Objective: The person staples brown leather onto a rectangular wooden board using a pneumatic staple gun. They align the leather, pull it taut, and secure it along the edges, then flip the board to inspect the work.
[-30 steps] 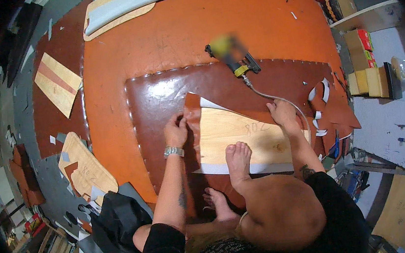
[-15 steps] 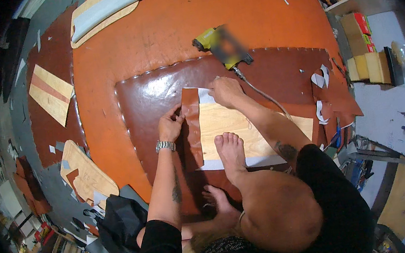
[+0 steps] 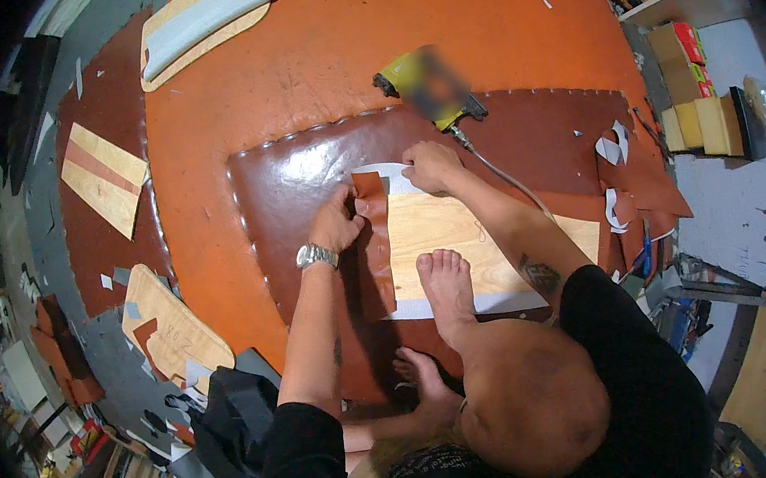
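Note:
A pale wooden board [image 3: 437, 224] lies on a white backing sheet [image 3: 511, 302] that shows along its near and far edges. Down its left side runs a strip of brown leather [image 3: 379, 267], its far end slightly curled. My left hand [image 3: 336, 222] has its fingers closed on the strip's left edge near that end. At the board's far edge, my right hand [image 3: 435, 170] pinches the margin of the white sheet. My bare foot [image 3: 447, 284] rests on the board. My other foot [image 3: 423, 375] is on the leather nearer me.
A yellow and black air tool [image 3: 413, 82] with a hose lies beyond my right hand. Dark brown leather [image 3: 294, 239] covers part of the orange surface [image 3: 198, 165]. Wooden panels [image 3: 106, 179] and a black bag [image 3: 234, 418] lie left; leather scraps [image 3: 634, 185] lie right.
My left hand has moved up along the strip and slightly right. The strip's far end now curls inward, baring more white sheet there. My right hand stays at the sheet's far margin.

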Action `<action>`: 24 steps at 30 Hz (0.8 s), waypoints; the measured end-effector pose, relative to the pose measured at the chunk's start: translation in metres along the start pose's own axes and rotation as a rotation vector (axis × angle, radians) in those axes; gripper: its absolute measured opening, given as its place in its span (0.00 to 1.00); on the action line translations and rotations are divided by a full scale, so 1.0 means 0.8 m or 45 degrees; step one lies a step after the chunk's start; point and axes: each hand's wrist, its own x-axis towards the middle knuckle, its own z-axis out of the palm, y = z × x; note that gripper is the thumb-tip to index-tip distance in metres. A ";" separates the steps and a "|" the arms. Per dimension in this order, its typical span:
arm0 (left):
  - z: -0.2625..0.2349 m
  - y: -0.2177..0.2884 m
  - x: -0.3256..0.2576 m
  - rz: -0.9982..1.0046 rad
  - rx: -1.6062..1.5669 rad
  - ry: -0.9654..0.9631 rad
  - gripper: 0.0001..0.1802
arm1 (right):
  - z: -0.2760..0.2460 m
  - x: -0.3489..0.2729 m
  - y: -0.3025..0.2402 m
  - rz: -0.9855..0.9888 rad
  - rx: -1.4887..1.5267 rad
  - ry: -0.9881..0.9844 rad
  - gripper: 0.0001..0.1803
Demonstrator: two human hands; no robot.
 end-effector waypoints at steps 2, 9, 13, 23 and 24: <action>0.001 0.001 -0.005 -0.083 0.093 -0.003 0.31 | 0.003 0.000 -0.001 0.002 -0.001 0.020 0.16; 0.003 -0.006 -0.003 -0.081 0.391 0.018 0.32 | 0.007 0.010 -0.004 -0.021 -0.020 -0.008 0.16; 0.009 0.003 -0.002 0.050 0.385 0.013 0.34 | 0.010 0.010 0.002 -0.022 0.030 0.011 0.17; 0.016 0.018 -0.003 0.058 0.291 0.042 0.32 | 0.033 0.011 -0.008 -0.150 0.594 -0.004 0.22; 0.015 0.016 -0.002 0.108 0.121 0.095 0.33 | 0.035 0.009 -0.012 -0.218 0.592 0.007 0.23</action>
